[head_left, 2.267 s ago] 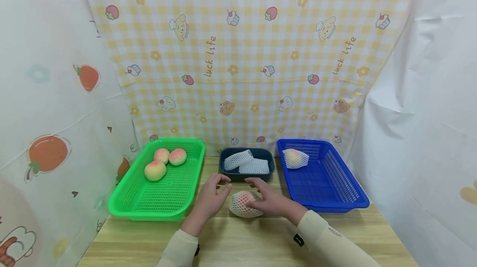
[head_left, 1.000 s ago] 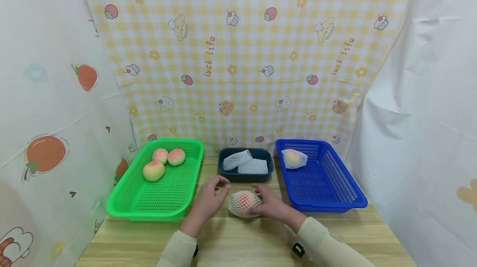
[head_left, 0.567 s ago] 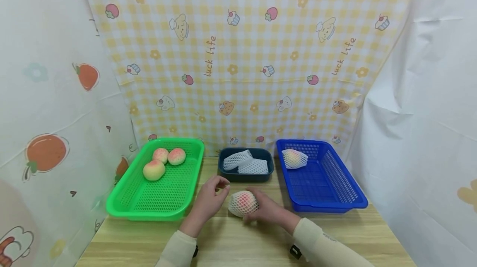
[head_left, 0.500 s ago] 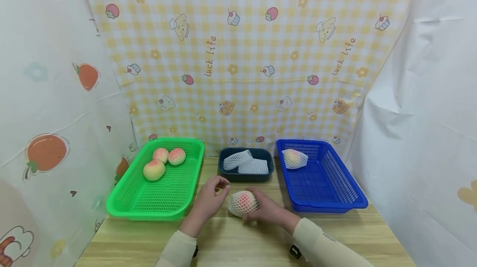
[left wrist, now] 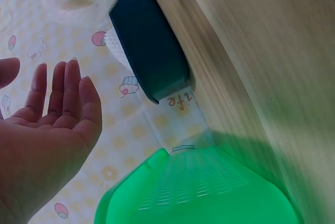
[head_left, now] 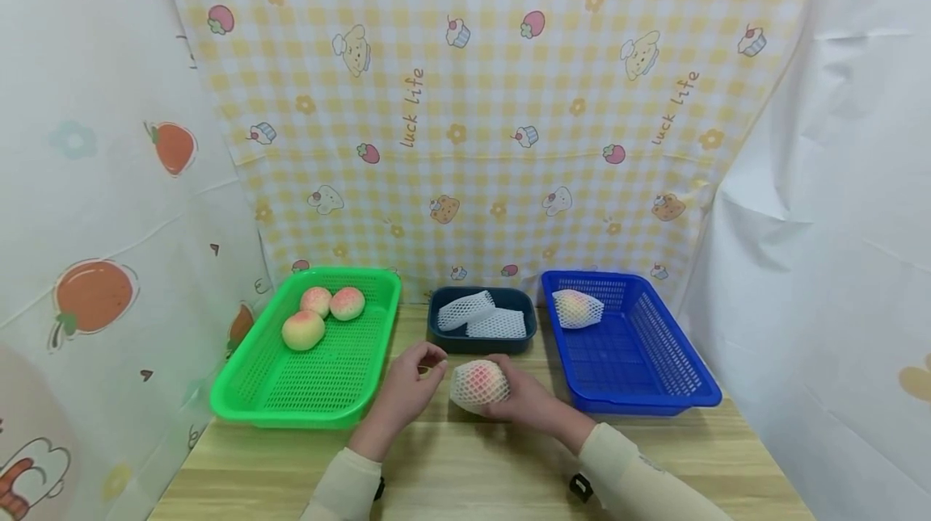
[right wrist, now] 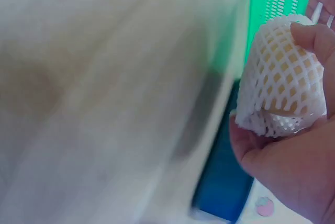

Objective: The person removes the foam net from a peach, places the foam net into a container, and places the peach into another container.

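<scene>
My right hand (head_left: 525, 393) grips a peach in a white foam net sleeve (head_left: 478, 386), thumb on the near side and fingers behind. In the right wrist view the netted peach (right wrist: 285, 72) sits between thumb and fingers, above the tabletop. My left hand (head_left: 411, 384) holds nothing; its fingers are loosely bent just left of the peach. In the left wrist view that hand (left wrist: 55, 119) shows an upturned palm with the fingers apart from everything. Behind both hands, a dark teal box (head_left: 482, 346) contains two foam net sleeves (head_left: 496, 324).
At left stands a green basket (head_left: 330, 392) with three bare peaches (head_left: 303, 330). On the right, a blue basket (head_left: 618, 376) contains one netted peach (head_left: 578, 309). A checked cloth (head_left: 465, 174) hangs behind the wooden table (head_left: 473, 472).
My right hand has gone from resting loosely by the netted peach to gripping it, and has lifted it slightly up and away from me. The left hand has stayed nearly still.
</scene>
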Motion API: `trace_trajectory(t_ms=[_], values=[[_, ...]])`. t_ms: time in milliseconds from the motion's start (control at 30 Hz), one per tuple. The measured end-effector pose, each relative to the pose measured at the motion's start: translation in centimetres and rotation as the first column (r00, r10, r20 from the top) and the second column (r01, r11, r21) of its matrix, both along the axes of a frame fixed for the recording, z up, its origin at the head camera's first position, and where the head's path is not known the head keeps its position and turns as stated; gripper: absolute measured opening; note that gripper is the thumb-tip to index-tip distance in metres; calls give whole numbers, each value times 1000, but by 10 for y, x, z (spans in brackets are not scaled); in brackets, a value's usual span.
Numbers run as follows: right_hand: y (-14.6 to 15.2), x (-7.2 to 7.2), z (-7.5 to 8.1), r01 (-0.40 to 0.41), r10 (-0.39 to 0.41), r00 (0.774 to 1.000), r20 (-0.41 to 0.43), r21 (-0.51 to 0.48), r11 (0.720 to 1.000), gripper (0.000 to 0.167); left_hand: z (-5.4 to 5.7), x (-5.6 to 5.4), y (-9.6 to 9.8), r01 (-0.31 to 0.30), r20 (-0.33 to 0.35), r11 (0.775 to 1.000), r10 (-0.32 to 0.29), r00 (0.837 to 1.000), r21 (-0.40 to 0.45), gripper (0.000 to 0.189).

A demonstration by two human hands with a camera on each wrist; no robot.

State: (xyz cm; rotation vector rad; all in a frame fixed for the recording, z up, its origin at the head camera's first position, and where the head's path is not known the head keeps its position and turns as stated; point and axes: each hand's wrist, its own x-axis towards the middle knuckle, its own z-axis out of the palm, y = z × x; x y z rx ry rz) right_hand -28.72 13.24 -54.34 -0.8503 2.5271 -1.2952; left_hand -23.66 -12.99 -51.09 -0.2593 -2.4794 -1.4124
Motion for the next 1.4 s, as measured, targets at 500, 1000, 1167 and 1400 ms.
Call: trace_trajectory(t_ms=[500,1000,1167,1400], values=[[18,11,59,2,-9,995,-103,-65,998,85,9,5,-1,99,-76,993,-94,993,70,10],[23,14,63,-55,50,994,-96,-60,997,87,17,5,-2,248,-214,968,-238,947,22,14],[22,15,65,-88,80,990,-116,-66,994,85,19,7,-2,287,-255,958,-283,925,-21,23],[19,17,63,-107,100,988,-121,-53,993,86,19,6,0,346,-339,934,-355,871,-90,37]])
